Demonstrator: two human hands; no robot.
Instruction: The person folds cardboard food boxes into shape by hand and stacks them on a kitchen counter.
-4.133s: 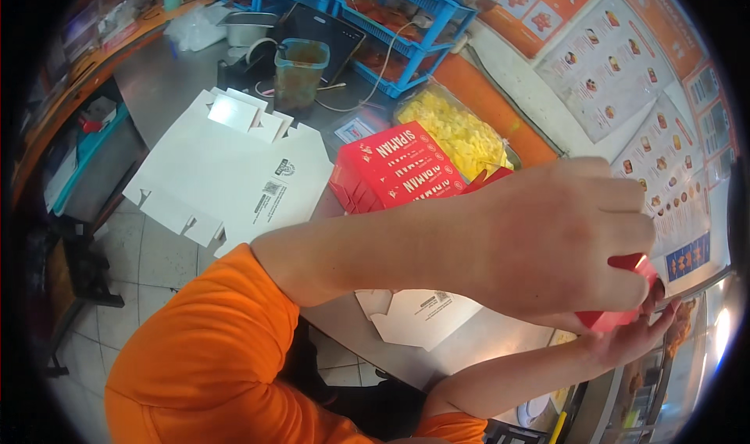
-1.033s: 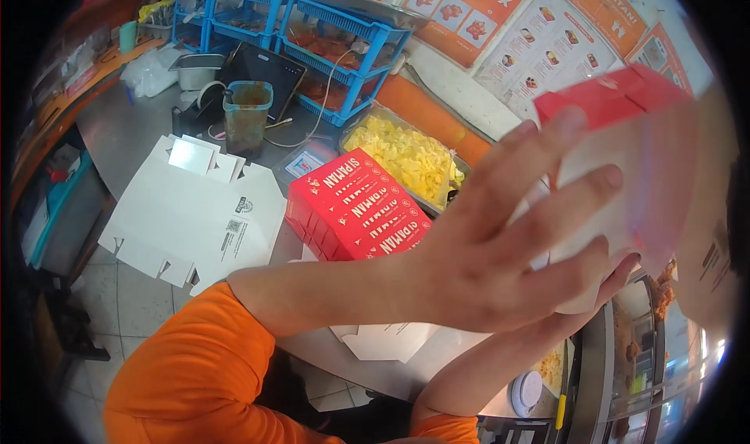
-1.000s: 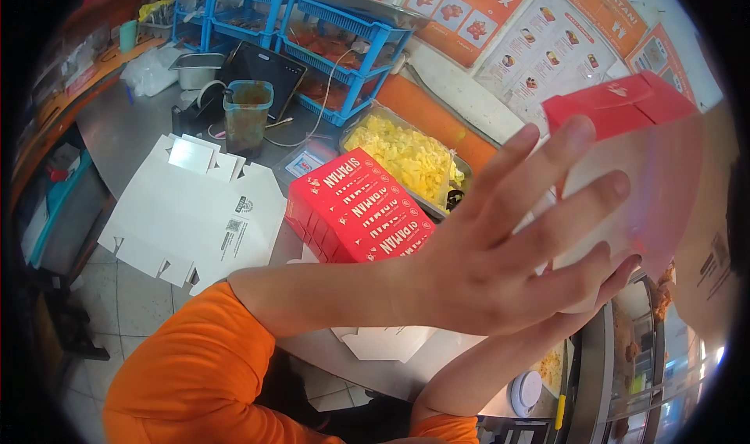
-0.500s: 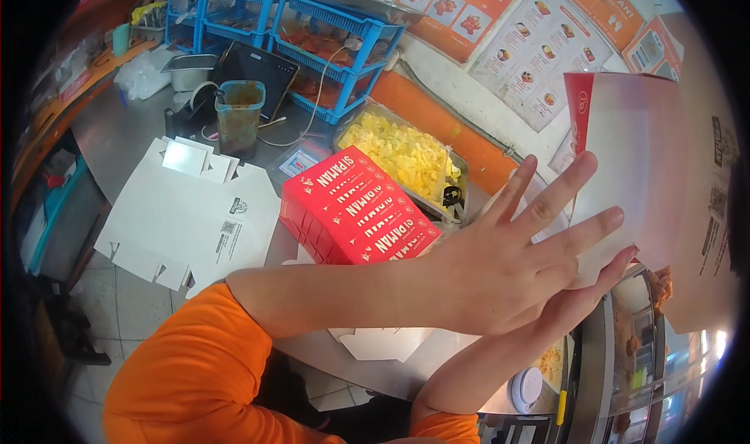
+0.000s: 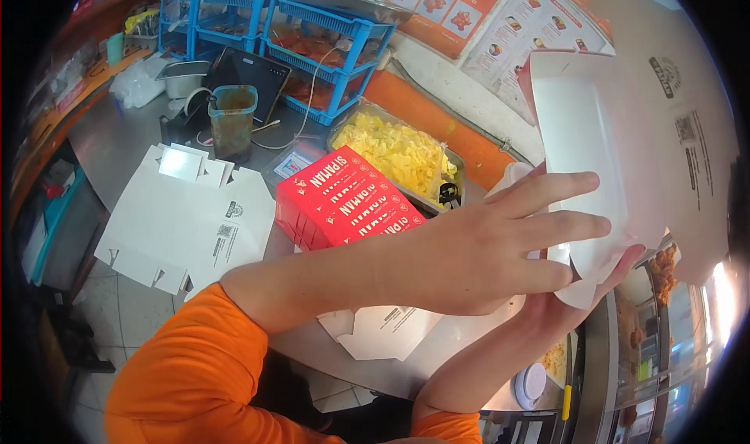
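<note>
1. Spreading the left hand (image 5: 488, 245) wide, fingers across the near side of a part-folded paperboard box (image 5: 590, 139); cannot tell whether gripping it.
2. Touching the box's lower end with the right hand (image 5: 611, 280); partly hidden, so cannot tell how far closed.
3. Held up at the right, above the counter (image 5: 101, 139), with white interior showing.
4. Stacked beyond the left forearm (image 5: 336, 276): red printed boxes (image 5: 344, 198).
5. Lying flat left of these: a white box blank (image 5: 180, 229).
</note>
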